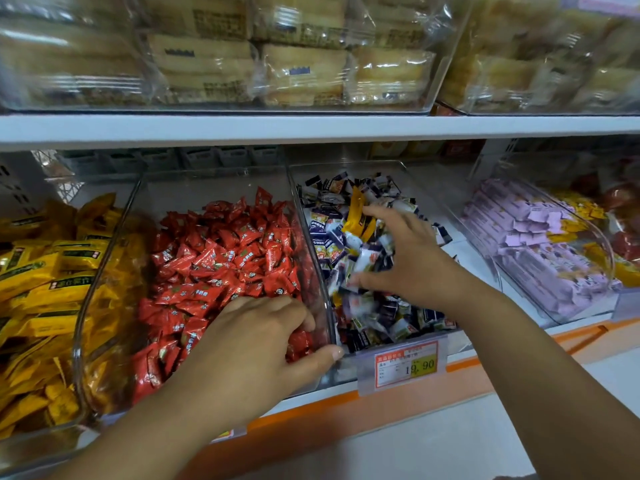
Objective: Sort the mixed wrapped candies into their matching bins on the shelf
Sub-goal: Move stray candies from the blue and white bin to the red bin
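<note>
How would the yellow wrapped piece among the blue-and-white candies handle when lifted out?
The yellow wrapped piece is probably light, being small beside the right hand. Its glossy film looks slippery, so a pinch may slide. It lies on a loose heap of blue-and-white candies, which would likely shift.

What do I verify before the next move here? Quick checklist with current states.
1. Stray found: a yellow packet lies among the navy-and-white candies: ok.
2. Right hand grip on that packet: its fingertips reach the packet, but the frame is blurred there: cannot tell.
3. Packet matches the contents of the yellow bin at far left: cannot tell.
4. Yellow bin open on top: ok.
5. Crossing path free: the left hand rests in the red bin with its thumb over the front rim, so it is likely in the way: not ok.
</note>
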